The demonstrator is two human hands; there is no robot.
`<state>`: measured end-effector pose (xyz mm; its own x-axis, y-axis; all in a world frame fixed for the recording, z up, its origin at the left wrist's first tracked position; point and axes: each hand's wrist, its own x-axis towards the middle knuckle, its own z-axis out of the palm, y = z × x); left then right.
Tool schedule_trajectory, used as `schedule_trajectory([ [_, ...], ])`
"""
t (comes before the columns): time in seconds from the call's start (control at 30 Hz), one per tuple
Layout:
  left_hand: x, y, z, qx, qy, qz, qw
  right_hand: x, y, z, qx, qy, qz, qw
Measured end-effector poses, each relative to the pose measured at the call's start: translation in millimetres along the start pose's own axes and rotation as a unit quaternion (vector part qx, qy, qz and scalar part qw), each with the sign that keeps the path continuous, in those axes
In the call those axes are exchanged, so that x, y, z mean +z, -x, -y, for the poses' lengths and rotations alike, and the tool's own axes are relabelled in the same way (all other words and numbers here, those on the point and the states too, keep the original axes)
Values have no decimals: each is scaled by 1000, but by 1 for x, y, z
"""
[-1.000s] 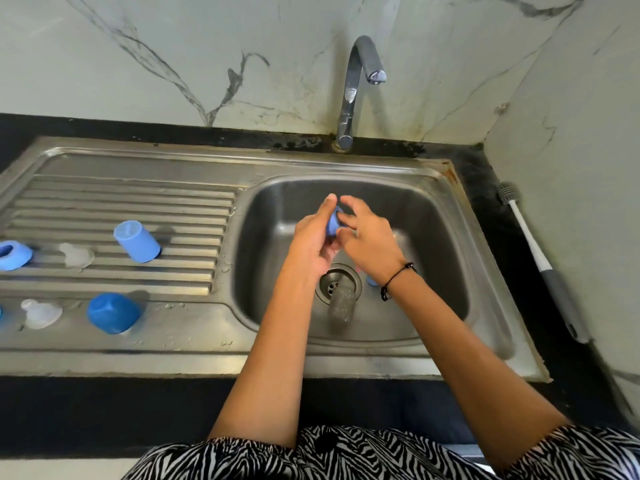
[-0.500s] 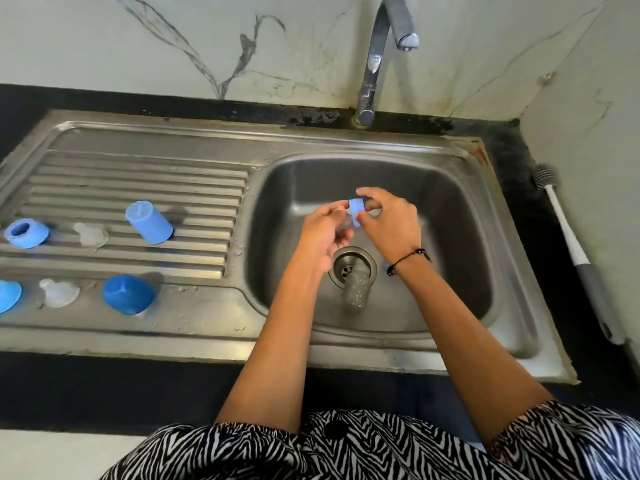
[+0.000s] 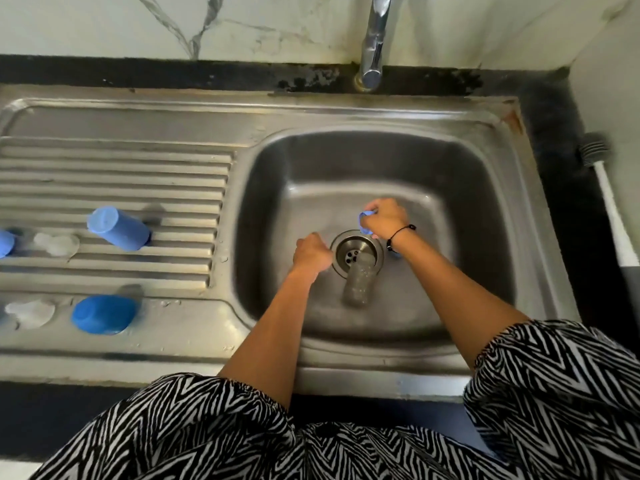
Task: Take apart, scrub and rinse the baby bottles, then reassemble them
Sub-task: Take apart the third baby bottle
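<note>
A stainless-steel sink (image 3: pixel 491 216) with a ribbed draining board (image 3: pixel 114 174) on its left fills most of the view; a chrome tap (image 3: pixel 374 39) rises behind the basin. A clear bottle body (image 3: pixel 358 282) lies on the basin floor, its upper end over the drain (image 3: pixel 356 252). Outside the sink on the right lies a bottle brush (image 3: pixel 613 209). On the draining board, a light blue cap (image 3: pixel 117 228) lies tilted on the ribs, and a darker blue cap (image 3: pixel 104 315) rests on the flat margin nearer the person. A clear teat (image 3: pixel 59 244) lies just left of the light blue cap; a second teat (image 3: pixel 31 313) lies just left of the darker one. Inside the basin, the right hand (image 3: pixel 389 218) grips a small blue collar ring (image 3: pixel 365 221) just above the drain. The left hand (image 3: pixel 311 252) is clenched just left of the drain; whether it encloses anything cannot be told
</note>
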<state>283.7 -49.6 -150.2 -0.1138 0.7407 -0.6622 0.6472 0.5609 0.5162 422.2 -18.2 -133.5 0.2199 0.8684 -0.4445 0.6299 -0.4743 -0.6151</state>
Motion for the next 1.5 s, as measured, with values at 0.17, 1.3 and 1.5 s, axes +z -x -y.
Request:
schedule_trajectory([
  [0.17, 0, -7, 1, 35, -107, 9, 994, 24, -34, -7, -29, 127, 74, 989],
  [1.3, 75, 140, -173, 419, -76, 58, 903, -169, 128, -84, -13, 171, -300, 938],
  [1.5, 113, 163, -203, 419, -75, 136, 894, -202, 126, -107, 82, 253, -261, 928],
])
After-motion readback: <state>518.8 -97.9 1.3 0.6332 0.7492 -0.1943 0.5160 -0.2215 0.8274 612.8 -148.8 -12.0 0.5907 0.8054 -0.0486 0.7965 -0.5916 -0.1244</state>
